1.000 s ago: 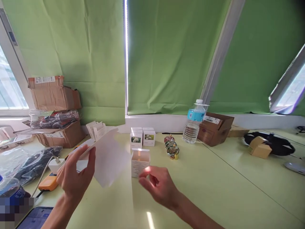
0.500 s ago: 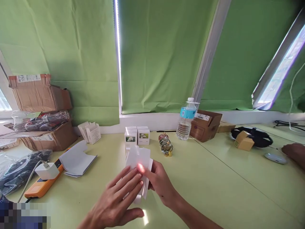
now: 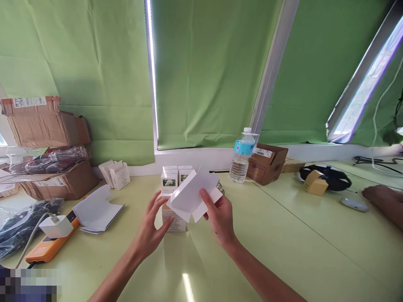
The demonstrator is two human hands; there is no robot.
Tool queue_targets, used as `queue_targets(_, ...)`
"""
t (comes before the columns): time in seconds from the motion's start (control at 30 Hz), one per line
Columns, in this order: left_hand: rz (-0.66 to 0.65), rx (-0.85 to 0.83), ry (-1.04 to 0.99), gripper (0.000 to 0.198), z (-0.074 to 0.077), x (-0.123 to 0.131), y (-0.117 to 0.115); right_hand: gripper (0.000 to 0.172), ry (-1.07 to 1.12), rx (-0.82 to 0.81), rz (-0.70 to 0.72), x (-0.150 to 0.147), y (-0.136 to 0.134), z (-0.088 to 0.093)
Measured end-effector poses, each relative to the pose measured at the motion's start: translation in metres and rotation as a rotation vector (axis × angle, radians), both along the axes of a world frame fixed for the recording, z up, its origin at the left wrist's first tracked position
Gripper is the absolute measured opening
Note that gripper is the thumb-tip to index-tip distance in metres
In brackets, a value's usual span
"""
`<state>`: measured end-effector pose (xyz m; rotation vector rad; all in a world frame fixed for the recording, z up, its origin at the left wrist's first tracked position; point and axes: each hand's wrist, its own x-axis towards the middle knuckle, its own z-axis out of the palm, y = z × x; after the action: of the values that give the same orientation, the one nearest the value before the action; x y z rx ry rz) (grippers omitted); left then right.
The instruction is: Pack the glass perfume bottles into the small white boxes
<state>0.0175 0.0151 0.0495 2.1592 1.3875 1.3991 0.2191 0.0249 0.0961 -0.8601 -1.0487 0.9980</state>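
White card sits pinched in the right hand, above a white box between the hands; the left hand hangs open just beside it. A loose pinch could let the thin card slip and knock the box over.

A packing room or small office workspace is on view here: green roller blinds are drawn across the windows, opened cardboard cartons are piled at the left, and small white product boxes are lined up on a pale green worktable.
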Motion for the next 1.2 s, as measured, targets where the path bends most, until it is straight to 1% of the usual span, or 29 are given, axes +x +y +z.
queue_targets(0.13,-0.124,-0.101,-0.077,0.033,-0.003,0.003,0.001,0.037,-0.092,0.057,0.039,-0.001,-0.004,0.001)
queue_targets(0.2,-0.176,-0.148,-0.090,0.028,0.000,0.002,-0.002,0.036,-0.129,0.086,0.047,-0.002,-0.006,0.001)
queue_targets(0.3,-0.245,-0.182,-0.098,0.027,0.004,0.000,-0.007,0.035,-0.173,0.139,0.053,-0.002,-0.005,0.001)
queue_targets(0.4,-0.275,-0.208,-0.142,0.029,0.005,-0.001,-0.009,0.032,-0.259,0.203,0.073,0.001,-0.002,-0.001)
queue_targets(0.47,-0.288,-0.227,-0.168,0.030,0.004,-0.002,-0.009,0.031,-0.348,0.241,0.057,0.004,0.001,-0.004)
queue_targets(0.6,-0.270,-0.229,-0.204,0.033,-0.001,-0.004,-0.008,0.032,-0.486,0.273,0.075,0.012,0.007,-0.008)
queue_targets(0.73,-0.194,-0.231,-0.196,0.034,-0.008,-0.008,-0.008,0.032,-0.551,0.303,0.118,0.018,0.012,-0.007)
queue_targets(0.83,-0.127,-0.215,-0.147,0.036,-0.011,-0.010,-0.009,0.029,-0.608,0.340,0.130,0.020,0.012,-0.003)
queue_targets(0.93,-0.121,-0.179,-0.063,0.032,-0.010,-0.010,-0.010,0.024,-0.671,0.383,0.114,0.020,0.009,0.001)
queue_targets(1.03,-0.163,-0.185,-0.005,0.026,-0.009,-0.010,-0.010,0.026,-0.649,0.410,0.138,0.017,0.005,0.003)
queue_targets(1.1,-0.169,-0.202,-0.001,0.025,-0.010,-0.010,-0.010,0.033,-0.605,0.430,0.139,0.016,0.003,0.003)
queue_targets(1.17,-0.149,-0.197,-0.021,0.030,-0.011,-0.009,-0.011,0.038,-0.572,0.458,0.122,0.014,0.001,0.003)
queue_targets(1.2,-0.141,-0.189,-0.033,0.035,-0.011,-0.009,-0.011,0.037,-0.567,0.470,0.119,0.013,0.000,0.003)
